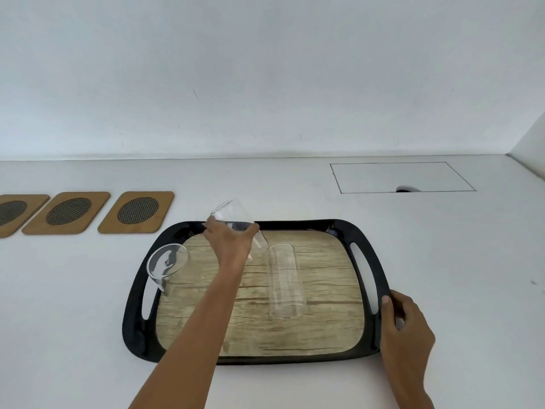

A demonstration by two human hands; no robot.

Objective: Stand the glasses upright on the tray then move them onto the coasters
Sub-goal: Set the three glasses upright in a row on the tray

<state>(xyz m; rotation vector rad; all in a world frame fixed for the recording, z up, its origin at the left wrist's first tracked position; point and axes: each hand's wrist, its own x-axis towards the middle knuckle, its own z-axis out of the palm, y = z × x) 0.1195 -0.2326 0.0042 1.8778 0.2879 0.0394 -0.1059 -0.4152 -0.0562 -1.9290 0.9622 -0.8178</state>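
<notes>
A black tray (pixel 368 255) with a wood-pattern floor lies on the white table. My left hand (pixel 231 242) grips a clear glass (pixel 233 214), tilted, above the tray's far edge. A second glass (pixel 168 261) stands upright at the tray's left side. A tall clear glass (pixel 284 280) lies on its side in the tray's middle, its mouth toward me. My right hand (pixel 408 329) holds the tray's right rim near the front corner. Three wooden coasters with dark mesh centres lie in a row at the left: (pixel 136 211), (pixel 67 212), (pixel 14 213).
The white table meets a white wall behind. A rectangular hatch outline (pixel 407 177) with a small dark notch sits in the table at the back right. A side wall rises at the far right.
</notes>
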